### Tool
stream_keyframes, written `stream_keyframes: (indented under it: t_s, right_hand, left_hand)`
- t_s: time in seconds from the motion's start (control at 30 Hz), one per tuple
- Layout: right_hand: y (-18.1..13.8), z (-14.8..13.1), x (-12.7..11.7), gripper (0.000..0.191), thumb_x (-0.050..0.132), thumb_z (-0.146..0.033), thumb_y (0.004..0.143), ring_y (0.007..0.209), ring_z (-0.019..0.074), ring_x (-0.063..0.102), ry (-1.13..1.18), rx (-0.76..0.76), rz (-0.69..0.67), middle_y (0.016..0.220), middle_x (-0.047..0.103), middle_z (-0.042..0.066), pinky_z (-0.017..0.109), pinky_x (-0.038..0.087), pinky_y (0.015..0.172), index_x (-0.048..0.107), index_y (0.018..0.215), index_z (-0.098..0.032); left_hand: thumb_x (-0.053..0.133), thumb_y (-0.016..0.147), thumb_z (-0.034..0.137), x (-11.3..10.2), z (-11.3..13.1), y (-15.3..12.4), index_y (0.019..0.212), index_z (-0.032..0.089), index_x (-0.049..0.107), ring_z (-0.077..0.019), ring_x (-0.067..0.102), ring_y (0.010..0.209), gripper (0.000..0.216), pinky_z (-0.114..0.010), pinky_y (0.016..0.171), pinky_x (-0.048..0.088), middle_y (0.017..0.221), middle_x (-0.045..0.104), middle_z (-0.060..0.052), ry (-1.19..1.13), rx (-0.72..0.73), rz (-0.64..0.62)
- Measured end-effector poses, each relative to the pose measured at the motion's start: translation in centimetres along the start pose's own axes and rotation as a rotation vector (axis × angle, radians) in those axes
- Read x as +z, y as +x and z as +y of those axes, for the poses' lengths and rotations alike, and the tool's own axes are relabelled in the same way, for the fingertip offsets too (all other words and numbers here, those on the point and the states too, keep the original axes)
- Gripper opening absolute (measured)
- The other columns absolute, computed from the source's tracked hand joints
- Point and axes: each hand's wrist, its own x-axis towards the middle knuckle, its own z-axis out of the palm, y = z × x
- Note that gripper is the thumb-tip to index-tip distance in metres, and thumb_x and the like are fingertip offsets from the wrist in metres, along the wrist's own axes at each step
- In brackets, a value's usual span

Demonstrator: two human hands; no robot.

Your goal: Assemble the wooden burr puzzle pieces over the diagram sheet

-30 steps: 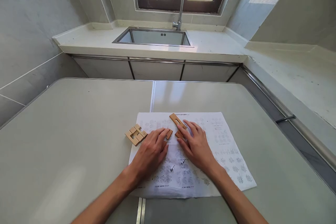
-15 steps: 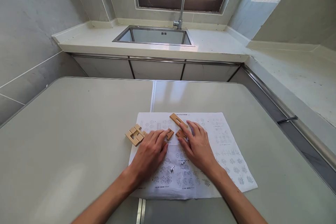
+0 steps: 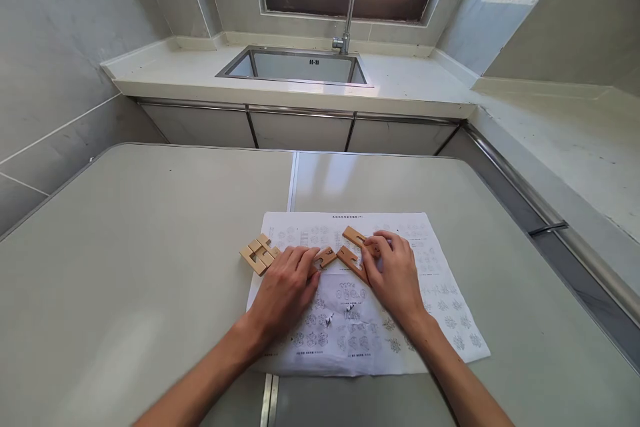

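Across a creased white paper sheet [image 3: 329, 285], finely printed diagrams run beneath flat wooden pieces; the heading is too small to read. Curled fingers of the left hand [image 3: 291, 278] partly hide a notched piece [image 3: 329, 256] with a dark mark. The right hand [image 3: 395, 270] touches a slotted strip [image 3: 353, 235] and a cut-out strip [image 3: 348, 258]. Whether either hand grips, I cannot tell. A blocky wooden lattice [image 3: 265, 258] overlaps the sheet's left edge. Beyond the smooth table [image 3: 150, 233] sits a metal sink [image 3: 295, 65].

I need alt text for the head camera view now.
A left hand and a right hand touch notched wooden pieces on a printed sheet on a pale table. Other pieces lie beside the left hand; beyond are a sink and window.
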Motion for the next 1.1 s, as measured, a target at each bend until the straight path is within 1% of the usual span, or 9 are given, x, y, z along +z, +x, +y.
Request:
stream_keyframes:
  t_s: [0.13, 0.27, 0.4, 0.57, 0.67, 0.77, 0.9, 1.0, 1.1]
  right_hand:
    - [0.1, 0.9, -0.2, 0.020, 0.058, -0.036, 0.102, 0.103, 0.0318, 0.060, 0.063, 0.094, -0.004, 0.111, 0.067, 0.011, 0.051, 0.051, 0.091, 0.061, 0.116, -0.023]
    - [0.2, 1.7, 0.1, 0.027, 0.056, -0.040, 0.104, 0.105, 0.0320, 0.060, 0.109, 0.098, -0.017, 0.111, 0.068, 0.011, 0.051, 0.050, 0.094, 0.062, 0.122, -0.022]
    - [0.3, 1.5, 0.2, 0.027, 0.046, -0.042, 0.109, 0.098, 0.0306, 0.061, 0.117, 0.069, -0.040, 0.101, 0.070, 0.009, 0.050, 0.049, 0.091, 0.066, 0.109, -0.023]
    - [0.4, 0.2, -0.5, 0.028, 0.047, -0.045, 0.109, 0.094, 0.0281, 0.065, 0.219, 0.115, 0.014, 0.101, 0.071, 0.009, 0.044, 0.053, 0.084, 0.064, 0.104, -0.023]
    - [-0.1, -0.7, -0.8, 0.026, 0.047, -0.045, 0.109, 0.084, 0.0239, 0.069, 0.306, 0.147, 0.019, 0.096, 0.073, 0.005, 0.038, 0.055, 0.075, 0.063, 0.108, -0.024]
    - [-0.8, -1.6, -0.8, 0.024, 0.048, -0.045, 0.109, 0.072, 0.0206, 0.070, 0.396, 0.133, -0.020, 0.085, 0.072, 0.002, 0.033, 0.056, 0.067, 0.061, 0.110, -0.024]
    - [-1.5, -2.5, -0.6, 0.023, 0.048, -0.043, 0.109, 0.065, 0.0194, 0.069, 0.441, 0.052, -0.052, 0.083, 0.074, 0.002, 0.032, 0.056, 0.060, 0.061, 0.115, -0.024]
    - [-1.7, -2.9, -0.6, 0.025, 0.045, -0.041, 0.110, 0.064, 0.0199, 0.068, 0.461, 0.007, -0.071, 0.084, 0.073, 0.003, 0.033, 0.057, 0.060, 0.060, 0.121, -0.024]
    - [-1.6, -3.1, -0.6, 0.029, 0.042, -0.038, 0.111, 0.071, 0.0216, 0.069, 0.476, -0.018, -0.105, 0.091, 0.074, 0.006, 0.036, 0.060, 0.064, 0.059, 0.129, -0.024]
  left_hand:
    - [0.053, 0.104, 0.024, -0.1, -0.1, -0.1, 0.128, 0.018, 0.055, -0.0299, 0.065, 0.107, 0.024, -0.047, 0.093, 0.057, 0.119, 0.067, -0.013, -0.006, -0.030, -0.029]
    - [0.057, 0.102, 0.027, 0.0, -0.2, -0.2, 0.117, 0.017, 0.058, -0.0298, 0.064, 0.100, 0.017, -0.046, 0.088, 0.057, 0.111, 0.065, -0.012, 0.029, -0.055, -0.077]
    - [0.061, 0.100, 0.032, 0.2, -0.2, -0.3, 0.097, 0.018, 0.058, -0.0283, 0.061, 0.088, 0.014, -0.044, 0.080, 0.054, 0.096, 0.063, -0.009, 0.103, -0.051, -0.105]
    - [0.050, 0.105, 0.030, 0.2, 0.1, -0.4, 0.086, 0.021, 0.055, -0.0269, 0.060, 0.083, 0.022, -0.041, 0.077, 0.050, 0.088, 0.064, -0.007, 0.101, -0.039, -0.127]
    - [0.044, 0.108, 0.034, -0.3, 0.6, -0.4, 0.085, 0.022, 0.049, -0.0228, 0.057, 0.073, 0.026, -0.034, 0.068, 0.044, 0.080, 0.061, -0.003, -0.100, -0.136, -0.165]
    - [0.040, 0.110, 0.042, -0.9, 1.4, -0.2, 0.085, 0.024, 0.042, -0.0168, 0.047, 0.061, 0.031, -0.030, 0.060, 0.035, 0.070, 0.051, 0.004, -0.459, -0.273, -0.222]
    - [0.039, 0.110, 0.048, -1.3, 2.3, -0.2, 0.088, 0.023, 0.044, -0.0141, 0.042, 0.063, 0.034, -0.027, 0.060, 0.036, 0.073, 0.047, 0.004, -0.836, -0.324, -0.266]
    - [0.038, 0.109, 0.049, -1.1, 2.8, -0.3, 0.089, 0.022, 0.044, -0.0134, 0.040, 0.063, 0.034, -0.027, 0.059, 0.037, 0.074, 0.046, 0.004, -0.968, -0.339, -0.305]
    - [0.038, 0.109, 0.050, -0.8, 2.8, -0.5, 0.089, 0.023, 0.043, -0.0132, 0.040, 0.063, 0.034, -0.027, 0.060, 0.038, 0.075, 0.047, 0.004, -1.006, -0.351, -0.328]
